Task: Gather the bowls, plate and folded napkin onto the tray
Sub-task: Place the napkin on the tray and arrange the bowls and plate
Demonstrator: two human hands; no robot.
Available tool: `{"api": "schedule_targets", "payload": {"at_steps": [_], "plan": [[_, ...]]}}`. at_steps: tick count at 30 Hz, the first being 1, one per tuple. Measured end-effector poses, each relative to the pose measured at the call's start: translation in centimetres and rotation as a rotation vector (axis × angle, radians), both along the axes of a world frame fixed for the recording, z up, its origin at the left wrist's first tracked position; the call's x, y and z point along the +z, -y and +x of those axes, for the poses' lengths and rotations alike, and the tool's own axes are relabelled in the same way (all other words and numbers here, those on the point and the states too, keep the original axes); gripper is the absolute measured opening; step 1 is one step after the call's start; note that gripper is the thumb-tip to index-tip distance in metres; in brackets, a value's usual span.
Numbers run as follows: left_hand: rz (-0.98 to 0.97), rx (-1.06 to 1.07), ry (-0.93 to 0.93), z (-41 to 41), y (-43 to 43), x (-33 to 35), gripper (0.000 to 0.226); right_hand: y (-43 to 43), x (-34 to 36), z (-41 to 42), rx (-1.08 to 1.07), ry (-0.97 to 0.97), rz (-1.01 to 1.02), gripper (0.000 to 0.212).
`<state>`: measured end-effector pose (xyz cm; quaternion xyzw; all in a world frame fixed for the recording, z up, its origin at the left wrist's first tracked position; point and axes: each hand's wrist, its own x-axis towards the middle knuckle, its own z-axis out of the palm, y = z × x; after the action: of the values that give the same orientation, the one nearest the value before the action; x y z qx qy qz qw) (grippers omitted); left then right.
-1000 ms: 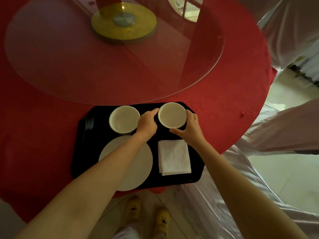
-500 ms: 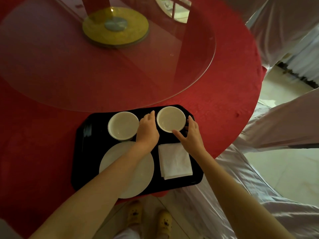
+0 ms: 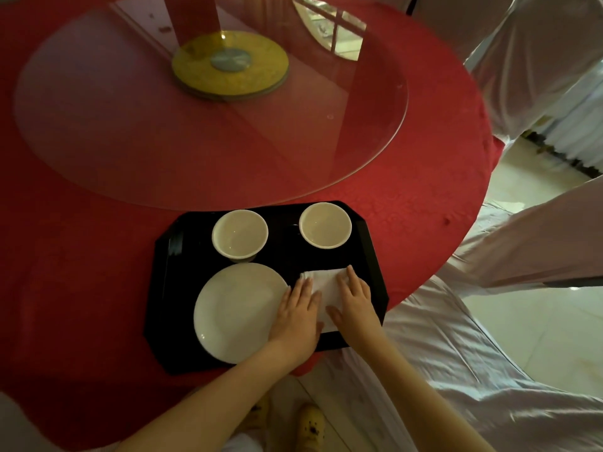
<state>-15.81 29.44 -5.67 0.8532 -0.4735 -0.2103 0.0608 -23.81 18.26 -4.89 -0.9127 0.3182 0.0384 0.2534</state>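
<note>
black tray near the tabletop's 6 o'clock edge holds both bowls, the plate and the folded napkin at 4 o'clock, pressed by the flat, open left hand and right hand; gathering appears complete, needing only release.

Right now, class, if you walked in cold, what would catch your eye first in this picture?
First the black tray at the near edge of the red table, holding two bowls at the back, a plate front left and a napkin front right. Both hands lie flat on the napkin. Farther back, a glass turntable covers the table's middle.
</note>
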Motion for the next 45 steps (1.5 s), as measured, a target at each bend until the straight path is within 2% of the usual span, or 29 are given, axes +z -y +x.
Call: {"api": "schedule_targets", "payload": {"at_steps": [6, 10, 13, 16, 19, 22, 27, 31, 38, 45], "plan": [[0.025, -0.012, 0.015, -0.5, -1.0, -0.2, 0.061, -1.1, -0.5, -0.9, 0.032, -0.010, 0.008, 0.068], [-0.081, 0.059, -0.039, -0.5, -1.6, 0.6, 0.058, -1.0, 0.2, -1.0, 0.027, 0.010, 0.013, 0.070], [-0.257, 0.220, -0.073, 0.0, -3.6, 1.6, 0.058, -1.4, 1.0, -0.6, 0.066, 0.049, -0.037, 0.065], [-0.357, 0.494, -0.073, 1.9, -7.6, 2.5, 0.056, -2.6, 1.7, 1.0, 0.157, 0.086, -0.024, 0.058], [-0.352, 0.713, -0.067, 4.2, -11.8, 3.0, 0.054, -4.0, 2.1, 3.1, 0.236, 0.081, -0.011, 0.056], [-0.261, 0.803, -0.109, 5.9, -13.9, 3.1, 0.058, -5.1, 2.0, 4.7, 0.269, 0.022, -0.041, 0.056], [-0.237, 0.783, -0.259, 7.0, -13.6, 2.9, 0.056, -5.9, 2.0, 6.0, 0.273, -0.086, -0.109, 0.054], [-0.286, 0.810, -0.264, 7.5, -13.4, 2.6, 0.048, -6.5, 2.0, 6.3, 0.274, -0.100, -0.126, 0.048], [-0.300, 0.794, -0.259, 8.6, -14.9, 1.8, 0.050, -8.0, 1.7, 6.5, 0.254, -0.053, -0.075, 0.042], [-0.316, 0.739, -0.168, 11.3, -13.6, 3.2, 0.056, -7.6, 2.7, 8.4, 0.165, -0.019, 0.051, 0.056]]}}
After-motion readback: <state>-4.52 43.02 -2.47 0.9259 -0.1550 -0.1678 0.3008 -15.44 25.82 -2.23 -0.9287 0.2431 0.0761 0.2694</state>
